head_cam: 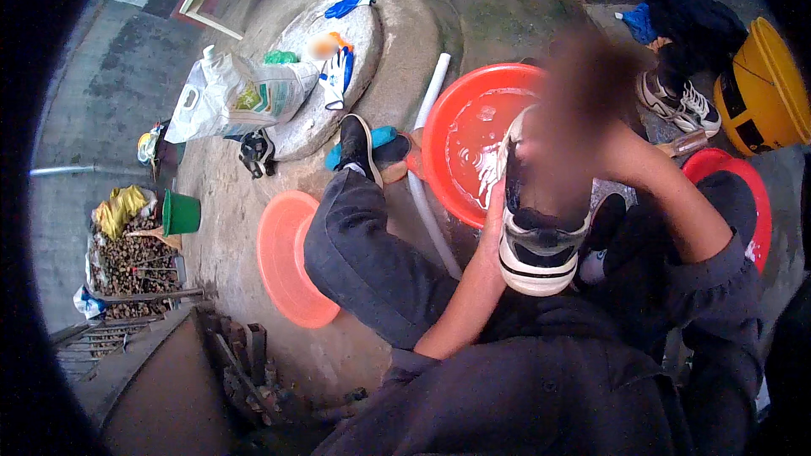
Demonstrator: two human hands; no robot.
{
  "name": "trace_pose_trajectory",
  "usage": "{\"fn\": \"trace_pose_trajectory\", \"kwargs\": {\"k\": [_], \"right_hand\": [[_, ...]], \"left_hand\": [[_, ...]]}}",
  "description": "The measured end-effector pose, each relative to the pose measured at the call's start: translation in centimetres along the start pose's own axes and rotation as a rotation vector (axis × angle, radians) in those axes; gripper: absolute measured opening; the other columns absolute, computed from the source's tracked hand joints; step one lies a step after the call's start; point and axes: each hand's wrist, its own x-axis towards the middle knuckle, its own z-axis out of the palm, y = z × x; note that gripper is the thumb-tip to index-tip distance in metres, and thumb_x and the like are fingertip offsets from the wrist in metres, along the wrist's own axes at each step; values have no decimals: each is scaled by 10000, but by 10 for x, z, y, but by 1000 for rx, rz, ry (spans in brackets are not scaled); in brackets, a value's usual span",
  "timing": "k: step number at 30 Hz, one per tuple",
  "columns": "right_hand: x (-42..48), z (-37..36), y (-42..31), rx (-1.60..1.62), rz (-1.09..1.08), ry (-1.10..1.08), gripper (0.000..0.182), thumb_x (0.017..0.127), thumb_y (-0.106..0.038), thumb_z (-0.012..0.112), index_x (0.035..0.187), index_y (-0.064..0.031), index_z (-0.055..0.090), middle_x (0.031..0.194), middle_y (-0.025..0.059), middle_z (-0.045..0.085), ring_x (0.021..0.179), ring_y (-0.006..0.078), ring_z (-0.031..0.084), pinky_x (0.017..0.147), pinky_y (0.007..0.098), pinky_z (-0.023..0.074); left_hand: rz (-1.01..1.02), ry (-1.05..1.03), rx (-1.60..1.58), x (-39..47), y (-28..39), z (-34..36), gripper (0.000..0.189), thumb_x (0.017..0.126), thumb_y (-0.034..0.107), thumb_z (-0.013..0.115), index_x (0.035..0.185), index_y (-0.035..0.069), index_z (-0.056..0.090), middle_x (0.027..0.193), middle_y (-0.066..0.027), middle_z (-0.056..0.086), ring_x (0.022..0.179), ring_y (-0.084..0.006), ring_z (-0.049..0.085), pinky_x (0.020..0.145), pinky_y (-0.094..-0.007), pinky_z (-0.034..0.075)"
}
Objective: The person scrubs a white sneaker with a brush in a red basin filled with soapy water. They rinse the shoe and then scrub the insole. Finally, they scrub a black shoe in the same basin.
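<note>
A black and white sneaker (538,259) is held over the edge of a red plastic basin (437,133), its heel towards me. My left hand (497,202) grips the shoe along its left side, the fingers mostly hidden. A blurred patch covers my right hand (570,133), which is over the front part of the shoe; whether it holds anything cannot be told. Cloudy water with some foam stands in the basin. Another black and white sneaker (675,101) rests on the ground to the right of the basin.
A yellow bucket (770,88) stands at the right, near a second red basin (760,202). An orange basin (285,266) lies left of my leg. A white pipe (434,88) runs beside the red basin. Gloves (336,79) and a white plastic bag (234,98) rest on a round stone slab (361,57).
</note>
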Motion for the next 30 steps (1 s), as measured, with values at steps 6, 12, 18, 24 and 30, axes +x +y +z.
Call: {"fn": "trace_pose_trajectory", "kwargs": {"k": [6,12,18,24,30], "right_hand": [[-23,5,-15,-25,284,451,204,895,-159,562,797,11,618,654,95,617,583,147,609,535,286,443],[-82,49,-51,178,504,450,174,890,-131,558,845,31,604,725,146,566,654,299,557,622,364,442],[-81,85,-42,439,655,234,365,854,-252,643,1095,12,574,982,92,623,879,222,588,801,325,457],[-70,79,-10,1279,807,637,416,972,-323,473,1252,-18,504,1179,97,594,1028,180,596,884,325,474],[-108,97,20,1518,707,670,385,964,-303,482,1250,-46,503,1170,89,596,1026,180,604,868,315,501]], "left_hand": [[71,146,194,-13,5,17,430,903,211,558,1279,18,478,1173,-135,600,1031,-233,613,913,-374,502],[241,231,323,-11,24,9,379,905,161,573,1245,8,503,1132,-108,613,983,-198,626,849,-341,526],[350,265,530,-11,12,28,652,910,142,571,1448,45,216,1279,-109,511,1124,-180,532,941,-310,438],[854,354,1881,-13,-33,43,885,873,318,568,1440,-67,8,1493,-311,6,1412,-390,1,1129,-462,49],[805,15,2127,-16,-30,70,757,869,414,517,1414,-40,252,1488,-238,197,1395,-382,161,1101,-526,149]]}}
